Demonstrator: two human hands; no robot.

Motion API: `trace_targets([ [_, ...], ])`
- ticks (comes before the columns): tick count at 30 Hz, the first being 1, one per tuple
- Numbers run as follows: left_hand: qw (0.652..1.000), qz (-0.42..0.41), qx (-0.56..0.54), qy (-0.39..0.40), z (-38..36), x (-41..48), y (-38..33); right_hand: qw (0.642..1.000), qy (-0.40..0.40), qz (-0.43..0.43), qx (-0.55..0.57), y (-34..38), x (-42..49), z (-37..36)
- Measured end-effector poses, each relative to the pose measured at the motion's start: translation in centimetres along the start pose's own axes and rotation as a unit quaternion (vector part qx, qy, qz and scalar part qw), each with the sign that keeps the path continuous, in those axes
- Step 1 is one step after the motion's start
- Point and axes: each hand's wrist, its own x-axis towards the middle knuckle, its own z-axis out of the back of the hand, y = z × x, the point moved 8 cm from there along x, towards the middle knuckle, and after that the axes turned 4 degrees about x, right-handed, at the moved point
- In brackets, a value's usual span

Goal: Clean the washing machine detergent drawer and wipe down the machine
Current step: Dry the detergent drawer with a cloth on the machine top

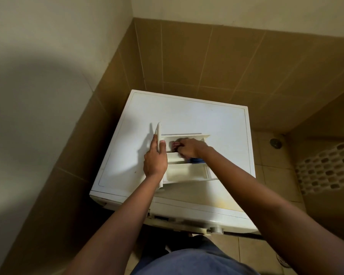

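Drawer (pixel 184 171) on washer top (pixel 187 116); basket (pixel 326 167) on floor, right of washer.

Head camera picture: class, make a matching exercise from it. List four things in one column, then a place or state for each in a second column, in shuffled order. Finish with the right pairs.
Column one
1. detergent drawer
2. left hand
3. right hand
4. laundry basket

Column two
A. to the right of the washing machine, apart from it
B. grips the drawer's front panel
C. lies on top of the washing machine
D. reaches into a drawer compartment, fingers curled on a pinkish item

Pairs: 1-C, 2-B, 3-D, 4-A
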Motion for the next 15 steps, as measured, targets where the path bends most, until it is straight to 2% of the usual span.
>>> trace_targets([
  [4,1.000,-0.001,0.007,0.001,-0.1,0.1,0.2,0.988,-0.042,-0.099,-0.109,-4.0,-0.2,1.6],
  [7,1.000,-0.005,0.003,0.000,-0.1,0.2,0.3,0.986,-0.074,-0.117,-0.096,-3.8,-0.2,1.3],
  [11,1.000,-0.009,-0.006,-0.004,-0.1,0.2,0.2,0.992,-0.079,-0.097,-0.009,-0.8,0.6,0.7],
  [15,1.000,-0.005,-0.006,-0.012,0.1,0.2,0.0,0.996,-0.064,-0.024,0.066,4.2,1.2,-0.5],
])
